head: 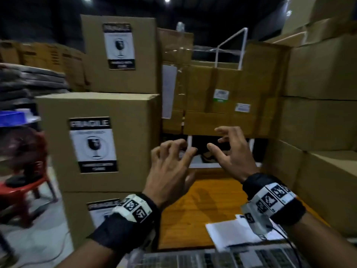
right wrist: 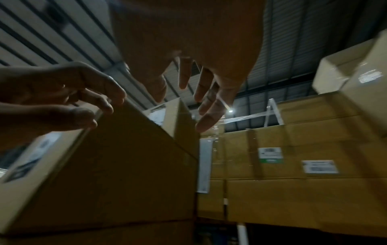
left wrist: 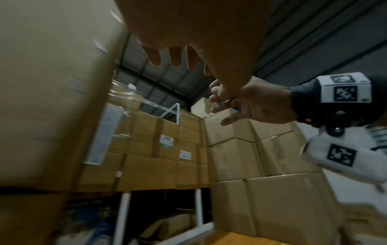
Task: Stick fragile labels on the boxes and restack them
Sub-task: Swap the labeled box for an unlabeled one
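Note:
Three cardboard boxes are stacked at the left, each with a black-and-white fragile label on its front: the top box (head: pixel 119 53), the middle box (head: pixel 96 142) and the bottom box (head: pixel 77 215). Both hands hover above the wooden table (head: pixel 193 209), just right of the stack. My left hand (head: pixel 173 157) has spread, loosely curled fingers (left wrist: pixel 176 56) and holds nothing. My right hand (head: pixel 229 147) faces it with fingers (right wrist: pixel 205 92) likewise spread and empty. White paper (head: pixel 228 233) and sheets of labels (head: pixel 212 258) lie at the table's near edge.
Plastic-wrapped cartons (head: pixel 222 101) sit on a white rack behind the table. More plain boxes (head: pixel 318 122) are piled at the right. A red plastic chair (head: pixel 25 182) and a pile of dark mats (head: pixel 29 82) stand at the left.

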{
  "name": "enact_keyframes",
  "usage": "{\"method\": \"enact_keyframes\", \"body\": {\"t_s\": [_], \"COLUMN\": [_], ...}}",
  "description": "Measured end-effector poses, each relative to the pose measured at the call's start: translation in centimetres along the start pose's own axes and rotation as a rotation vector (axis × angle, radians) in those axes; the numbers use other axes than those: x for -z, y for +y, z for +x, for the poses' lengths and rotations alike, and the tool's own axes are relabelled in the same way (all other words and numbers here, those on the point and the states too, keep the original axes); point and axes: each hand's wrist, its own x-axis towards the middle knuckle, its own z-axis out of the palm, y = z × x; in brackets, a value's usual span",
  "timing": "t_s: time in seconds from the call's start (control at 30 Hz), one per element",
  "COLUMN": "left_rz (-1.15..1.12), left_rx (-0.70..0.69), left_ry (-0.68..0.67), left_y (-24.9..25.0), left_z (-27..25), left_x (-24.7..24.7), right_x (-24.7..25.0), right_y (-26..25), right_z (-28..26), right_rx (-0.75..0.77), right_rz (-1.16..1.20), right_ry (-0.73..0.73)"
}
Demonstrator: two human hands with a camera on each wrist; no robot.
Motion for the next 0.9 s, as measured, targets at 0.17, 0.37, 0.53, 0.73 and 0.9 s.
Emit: {"method": "enact_keyframes", "body": {"t_s": [0.17,0.37,0.53,0.73,0.9], "left_rz": [-0.129,-0.218,-0.285,-0.348,-0.324], "left_rx": [-0.076,-0.146,-0.149,-0.134,-0.089], "left_ry": [-0.153,-0.301,-0.397,-0.544,-0.640], "left_y": [10.3,22.5,34.2,47.2,52.2], "left_z": [5.2,11.3,16.7,21.7,24.3], "left_x": [-5.5,-11.7,-17.9,-25.5,-30.8], "right_x": [9.4,22.5,32.0,40.4,43.8], "right_y": [8.3,18.4,27.9,37.0,42.5], "right_z": [-3.5,-6.5,-9.2,-12.0,-12.9], "right_rx": [-0.069,-0.184,-0.362,-0.547,-0.523], "right_rz": [-0.207,-0.412,-0.551,-0.550,-0.575], "right_ry": [0.011,0.020,-0.131,-0.346,-0.361]}}
